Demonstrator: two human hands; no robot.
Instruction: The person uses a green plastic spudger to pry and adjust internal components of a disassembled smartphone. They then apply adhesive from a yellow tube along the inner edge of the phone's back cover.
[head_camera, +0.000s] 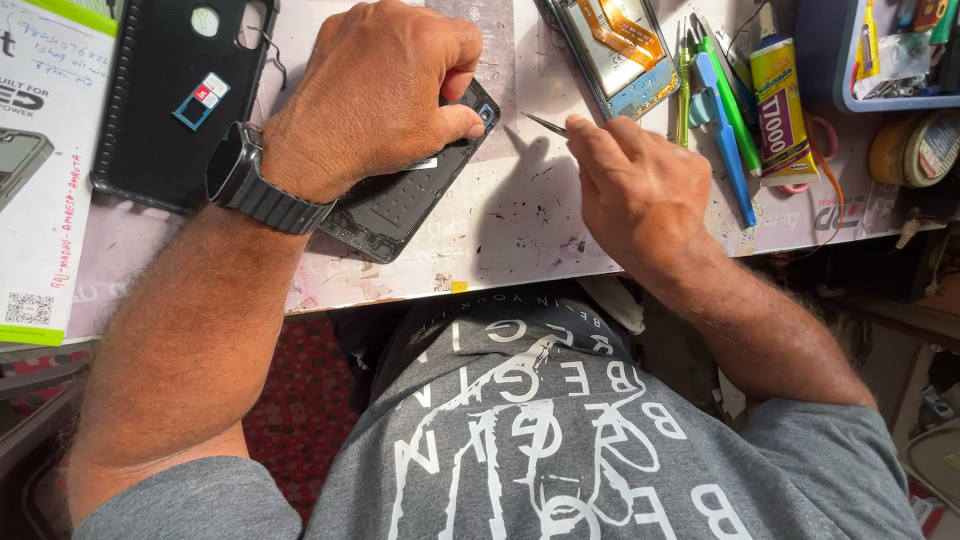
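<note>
the left hand (385, 95) presses down on a dark phone body (400, 195) that lies diagonally on the tabletop (520, 215), near its front edge. the thumb and fingers curl over the upper end of the phone body, close to the camera corner, so the left grip is clenched on the phone body. the right hand (640, 185) pinches a pair of thin metal tweezers (545, 124); its grip is clenched on them, and the pointed tip aims toward the upper end of the phone body but stands apart from it.

risks, as judged from this position:

- the tweezers' tip is sharp. if it slides off a small part, it can scratch the exposed interior or jab the left thumb, which rests just beside the working zone.
- the left hand covers most of the phone body. any small part at the tip is hidden from view, so a loose piece may drop unnoticed onto the littered tabletop.
- the lower corner of the phone body lies near the tabletop edge. uneven pressure can pivot it toward the lap.
- a second opened phone (615, 50), plastic pry tools (722, 130) and a yellow glue tube (782, 110) lie near the right hand; a wide wrist movement can knock them.
- a black case (170, 90) lies just beside the left wrist and limits repositioning.
</note>
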